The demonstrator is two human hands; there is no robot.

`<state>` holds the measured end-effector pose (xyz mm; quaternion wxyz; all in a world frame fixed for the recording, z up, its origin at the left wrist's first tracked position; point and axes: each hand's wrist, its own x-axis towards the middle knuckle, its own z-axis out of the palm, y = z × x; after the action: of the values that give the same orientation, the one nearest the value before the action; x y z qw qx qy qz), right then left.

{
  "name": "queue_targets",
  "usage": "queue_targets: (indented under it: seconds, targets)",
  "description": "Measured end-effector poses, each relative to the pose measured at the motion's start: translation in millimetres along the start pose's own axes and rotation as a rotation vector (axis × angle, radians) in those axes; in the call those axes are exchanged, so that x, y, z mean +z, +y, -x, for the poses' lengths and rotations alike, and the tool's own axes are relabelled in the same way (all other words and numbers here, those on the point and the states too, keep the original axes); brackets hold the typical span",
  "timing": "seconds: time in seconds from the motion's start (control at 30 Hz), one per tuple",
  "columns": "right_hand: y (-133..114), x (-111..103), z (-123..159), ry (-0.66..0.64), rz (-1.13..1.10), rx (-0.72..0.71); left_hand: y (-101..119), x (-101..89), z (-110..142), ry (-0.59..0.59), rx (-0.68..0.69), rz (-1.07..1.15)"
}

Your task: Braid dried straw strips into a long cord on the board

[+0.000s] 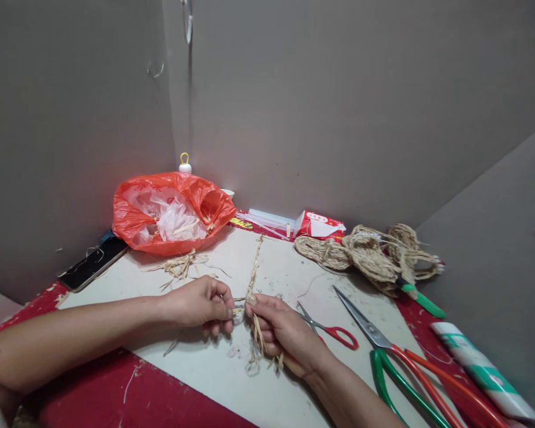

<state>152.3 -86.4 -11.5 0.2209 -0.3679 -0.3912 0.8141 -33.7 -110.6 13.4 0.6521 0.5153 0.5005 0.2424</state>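
A thin braid [253,273] of pale straw-like fibre runs away from me over the white board. My right hand [279,327] is closed at its near end, thumb and forefinger pinching it. Loose straw strands [258,336] hang out below that hand. To the left, my left hand [211,308] pinches a few strands [238,311] pulled out sideways from the braid. The two hands are close together but do not touch. Small scissors with red handles [334,334] lie just right of my right hand.
Large shears [374,333] lie at right, beside a green-and-white packet [485,368]. Coiled straw braids [365,255] and a red tissue pack [318,226] sit behind. At back left are a red plastic bag [173,238], straw scraps [181,266] and a phone [93,266]. Grey walls enclose the table.
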Motion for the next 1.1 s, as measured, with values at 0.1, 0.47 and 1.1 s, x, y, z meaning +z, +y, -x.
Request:
queue_targets:
  seconds: [0.1,0.47,1.1]
  targets:
    - [-0.4,0.8,0.6,0.012,-0.011,-0.012,-3.0,-1.2,-5.3,0.012,0.012,0.013]
    - [-2.3,0.1,1.0,0.0,-0.037,0.012,-0.9,4.9,-8.7,0.065,0.002,0.035]
    - [-1.1,2.2,0.9,0.026,-0.026,0.008,-14.2,9.6,-10.9,0.216,0.312,-0.169]
